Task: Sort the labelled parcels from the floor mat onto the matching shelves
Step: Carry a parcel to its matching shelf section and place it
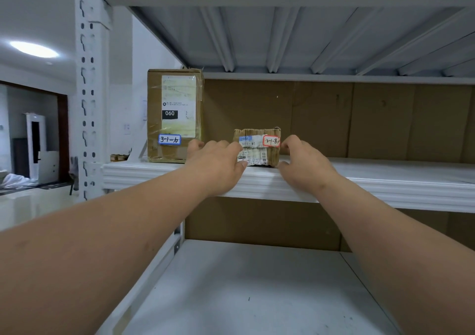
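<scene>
Left hand, right hand gripping small parcel between them, on shelf

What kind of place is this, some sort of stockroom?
Probably a small parcel storeroom or sorting room. White metal racking with slotted uprights holds cardboard parcels with handwritten location tags: a tall box tagged 3-1-10, and a small parcel tagged 3-1-8, gripped by the left hand and right hand.
</scene>
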### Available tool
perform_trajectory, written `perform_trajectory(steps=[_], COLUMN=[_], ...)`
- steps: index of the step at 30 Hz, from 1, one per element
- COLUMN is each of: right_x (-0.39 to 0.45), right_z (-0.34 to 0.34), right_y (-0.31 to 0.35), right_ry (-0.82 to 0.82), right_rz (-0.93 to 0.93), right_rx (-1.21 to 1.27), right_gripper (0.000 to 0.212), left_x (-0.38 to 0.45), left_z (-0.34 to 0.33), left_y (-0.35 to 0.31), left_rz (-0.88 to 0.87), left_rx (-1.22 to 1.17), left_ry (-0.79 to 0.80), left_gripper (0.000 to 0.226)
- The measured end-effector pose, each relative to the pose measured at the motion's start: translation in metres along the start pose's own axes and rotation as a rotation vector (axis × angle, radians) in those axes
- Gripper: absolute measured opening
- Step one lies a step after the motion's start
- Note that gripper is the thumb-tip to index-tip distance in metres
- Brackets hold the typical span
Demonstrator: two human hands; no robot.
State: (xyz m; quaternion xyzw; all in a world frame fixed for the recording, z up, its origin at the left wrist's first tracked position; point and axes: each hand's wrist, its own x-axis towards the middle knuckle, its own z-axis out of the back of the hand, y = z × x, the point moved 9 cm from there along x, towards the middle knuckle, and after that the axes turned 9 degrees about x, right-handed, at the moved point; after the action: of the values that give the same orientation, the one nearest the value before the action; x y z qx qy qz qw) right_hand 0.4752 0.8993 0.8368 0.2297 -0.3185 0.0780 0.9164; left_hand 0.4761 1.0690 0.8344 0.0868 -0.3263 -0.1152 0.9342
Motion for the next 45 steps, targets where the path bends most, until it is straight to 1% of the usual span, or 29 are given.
perform_trajectory(steps=[3, 7, 9, 15, 19, 26, 32, 39, 42, 45], right_x=[-0.006, -0.014, -0.019, -0.045, -0.067, -0.109, -0.160, -0.230, -0.261, -0.294], right_z=[0.005, 0.012, 0.015, 0.017, 0.021, 0.033, 0.036, 0.064, 0.079, 0.098], right_y=[-0.001, -0.005, -0.006, -0.009, -0.011, -0.004, -0.001, -0.059, -0.089, -0.129], right_ry=[-0.038, -0.061, -0.068, -0.048, -0.038, -0.019, 0.045, 0.139, 0.173, 0.207], right_rz=[0.025, 0.056, 0.076, 0.103, 0.095, 0.048, -0.013, -0.171, -0.215, -0.261], right_rx=[-0.084, -0.155, -0.171, -0.186, -0.201, -0.226, -0.254, -0.314, -0.343, -0.389], right_gripper=[0.033, 0.046, 0.049, 0.051, 0.054, 0.054, 0.056, 0.059, 0.059, 0.060], left_x=[-0.005, -0.014, -0.018, -0.036, -0.051, -0.085, -0.115, -0.152, -0.166, -0.179], left_z=[0.005, 0.011, 0.014, 0.016, 0.018, 0.032, 0.028, 0.031, 0.028, 0.027], left_y=[-0.002, -0.006, -0.010, -0.025, -0.040, -0.050, -0.064, -0.135, -0.178, -0.234], left_rz=[-0.009, -0.013, -0.011, -0.010, -0.057, -0.132, -0.205, -0.320, -0.379, -0.443], left_rx=[0.071, 0.126, 0.143, 0.121, 0.111, 0.057, 0.025, -0.033, -0.050, -0.089], left_ry=[-0.050, -0.099, -0.108, -0.104, -0.100, -0.118, -0.045, -0.002, 0.027, 0.053], left_gripper=[0.049, 0.053, 0.055, 0.057, 0.057, 0.057, 0.058, 0.059, 0.058, 0.058])
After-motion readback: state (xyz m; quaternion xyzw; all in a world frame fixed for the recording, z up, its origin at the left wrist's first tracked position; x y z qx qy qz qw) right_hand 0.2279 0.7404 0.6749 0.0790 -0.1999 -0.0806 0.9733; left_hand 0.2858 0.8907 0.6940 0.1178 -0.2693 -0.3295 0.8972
